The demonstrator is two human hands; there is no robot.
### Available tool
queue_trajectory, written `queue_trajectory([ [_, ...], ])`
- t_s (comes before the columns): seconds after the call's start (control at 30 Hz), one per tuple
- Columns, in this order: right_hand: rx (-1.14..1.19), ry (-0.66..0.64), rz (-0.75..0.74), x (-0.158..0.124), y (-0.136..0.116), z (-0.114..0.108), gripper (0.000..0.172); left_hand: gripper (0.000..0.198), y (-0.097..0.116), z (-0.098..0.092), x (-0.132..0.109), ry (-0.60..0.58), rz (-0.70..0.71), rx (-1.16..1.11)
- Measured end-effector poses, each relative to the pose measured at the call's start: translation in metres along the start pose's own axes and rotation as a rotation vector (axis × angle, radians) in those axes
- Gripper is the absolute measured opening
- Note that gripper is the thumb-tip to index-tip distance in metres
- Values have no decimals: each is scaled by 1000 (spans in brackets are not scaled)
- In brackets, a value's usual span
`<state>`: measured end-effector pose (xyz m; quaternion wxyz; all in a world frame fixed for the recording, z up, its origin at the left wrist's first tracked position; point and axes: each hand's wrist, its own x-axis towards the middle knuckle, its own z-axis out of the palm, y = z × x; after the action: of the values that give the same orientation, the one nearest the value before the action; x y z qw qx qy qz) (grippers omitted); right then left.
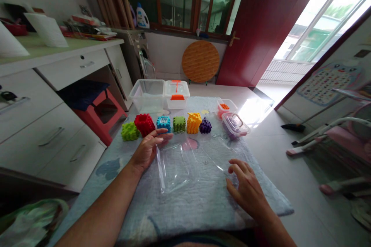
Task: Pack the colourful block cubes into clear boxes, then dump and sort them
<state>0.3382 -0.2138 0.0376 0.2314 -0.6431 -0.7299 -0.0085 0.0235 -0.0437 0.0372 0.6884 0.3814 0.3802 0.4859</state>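
Pale blue cloth (pixel 139 197), crinkled and softly printed, covers your work surface; beyond it, a round wood-grain tabletop (pixel 200 61) leans beside a glossy dark red door (pixel 261 27). Your left hand (pixel 149 148) grips the upper left edge of a clear plastic tray (pixel 174 164), thin-walled, rectangular, with glare along its folds, at the middle of the cloth in front of you. To its right extends a transparent panel (pixel 213 156), its edge a bright line; whether it joins the tray cannot be told. Your right hand (pixel 246 183) is at that panel's right end, fingers curved, thumb apart; contact is unclear. Behind the tray stands a row of tooth-edged blocks: lime (pixel 130 132), hollow red (pixel 144 124), blue (pixel 164 122), olive (pixel 179 124), taller yellow (pixel 193 123), knobbly purple (pixel 205 125). Further back: a translucent bin (pixel 146 102) beside an orange-latched box (pixel 176 104). Rightward, a lidded tub (pixel 236 123) shows purple contents.
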Motion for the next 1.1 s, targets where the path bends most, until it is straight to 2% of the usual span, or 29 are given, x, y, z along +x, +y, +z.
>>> queue_trajectory([
  [0.07, -54, 1, 53, 4, 4, 4, 22, 44, 0, 0, 0, 10, 18, 65],
  [0.17, -159, -11, 141, 9, 11, 13, 59, 40, 0, 2, 1, 25, 87, 183],
  [0.23, -203, -57, 194, 10, 16, 20, 71, 37, 1, 3, 1, 40, 126, 245],
  [0.37, -198, -159, 268, 11, 26, 25, 65, 33, 1, 3, 0, 92, 174, 331],
  [0.5, -145, -276, 241, 11, 36, 16, 61, 33, 0, -1, -3, 137, 193, 339],
  [0.6, -121, -289, 212, 12, 40, 6, 58, 34, 3, -4, -6, 143, 192, 354],
  [0.73, -83, -246, 142, 15, 32, 1, 50, 39, 11, -6, -11, 7, 146, 337],
  [0.83, -34, -253, 73, 22, 20, 3, 53, 55, 17, -8, -13, -112, 58, 355],
  [0.93, -33, -274, 66, 31, 12, 9, 57, 68, 20, -11, -13, -204, -42, 434],
  [1.0, -48, -272, 82, 37, 10, 12, 50, 67, 20, -12, -13, -243, -89, 472],
  [1.1, -57, -259, 100, 40, 10, 11, 32, 55, 19, -14, -13, -239, -113, 479],
])
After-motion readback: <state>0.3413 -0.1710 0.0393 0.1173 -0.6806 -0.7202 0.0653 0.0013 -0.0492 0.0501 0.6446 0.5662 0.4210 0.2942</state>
